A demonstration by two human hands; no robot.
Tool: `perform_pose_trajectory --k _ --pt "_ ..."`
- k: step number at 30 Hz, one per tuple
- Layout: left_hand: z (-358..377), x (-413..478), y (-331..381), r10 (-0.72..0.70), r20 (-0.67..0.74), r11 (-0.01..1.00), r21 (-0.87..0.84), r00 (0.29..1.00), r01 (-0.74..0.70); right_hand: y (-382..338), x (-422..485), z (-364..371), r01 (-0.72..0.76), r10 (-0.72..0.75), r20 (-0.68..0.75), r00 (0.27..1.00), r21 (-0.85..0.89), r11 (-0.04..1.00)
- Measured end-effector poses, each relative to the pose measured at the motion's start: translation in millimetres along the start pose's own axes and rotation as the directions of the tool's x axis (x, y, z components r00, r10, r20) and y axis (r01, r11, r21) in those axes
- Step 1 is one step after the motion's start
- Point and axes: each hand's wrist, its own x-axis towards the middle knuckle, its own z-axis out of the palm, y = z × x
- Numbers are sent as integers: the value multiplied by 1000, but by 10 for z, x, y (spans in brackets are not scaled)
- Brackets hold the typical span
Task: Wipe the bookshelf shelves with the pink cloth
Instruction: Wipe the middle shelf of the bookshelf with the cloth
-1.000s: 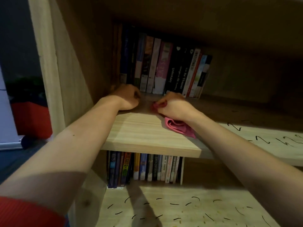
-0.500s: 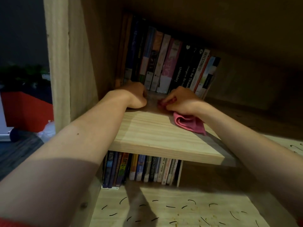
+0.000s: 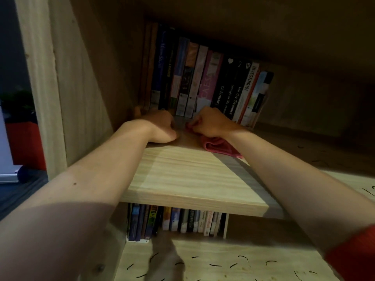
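Hands: two, both bare-armed and reaching deep into the bookshelf.
Left hand (image 3: 160,126): clenched in a fist with nothing visible in it, resting on the shelf (image 3: 188,179) just in front of the leftmost book bases.
Right hand (image 3: 211,123): fingers curled, grasping the pink cloth (image 3: 221,148) against the shelf top; a narrow gap of bare wood separates the two fists.
Cloths: one, bunched under the right hand, its loose end trailing toward the front edge beside the right wrist.
Shelves in view: two, the pale one being worked on and a lower shelf (image 3: 223,260) marked with short black squiggles.
Upper row of books (image 3: 203,82): upright, about fifteen spines (the dark ones on the left blur together), standing at the back, just beyond the knuckles.
Lower row of books (image 3: 178,220): roughly a dozen spines, upright, under the pale shelf.
Edges: the side panel (image 3: 67,88) stands near the left forearm; the shelf's front edge runs beneath both forearms.
Open room: bare shelf in front of the hands, and more to the right of the last book, in shadow.
Sleeve: one red sleeve (image 3: 357,254) shows on the right arm.
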Motion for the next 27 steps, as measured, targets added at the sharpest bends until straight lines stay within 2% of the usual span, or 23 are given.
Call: perform_pose_trajectory --k 2,6,11,16,20,22,25,27 --pt "7 13 -4 1 1 1000 14 1000 -1 -4 -55 -41 34 -34 43 998 0 999" --pt "0 10 -16 -9 7 1000 -6 1000 9 128 98 -78 -29 33 59 998 -65 997" --pt "6 13 1 -29 2 999 29 1000 29 -42 162 -7 68 -61 94 994 -64 996" --pt "-14 1 -11 -30 18 1000 -2 999 30 88 184 -52 0 8 95 995 -90 996" --pt "-11 5 6 -51 3 998 43 999 51 -193 218 54 105 -102 83 991 -38 994" --pt "-9 6 -3 -74 6 995 61 997 74 -112 215 30 82 -76 108 991 -59 995" --pt "-21 4 -19 -76 11 996 50 997 76 134 251 -7 -71 79 54 995 -135 988" --pt "-24 7 -19 -78 16 996 47 997 77 102 258 26 -80 86 39 995 -140 987"
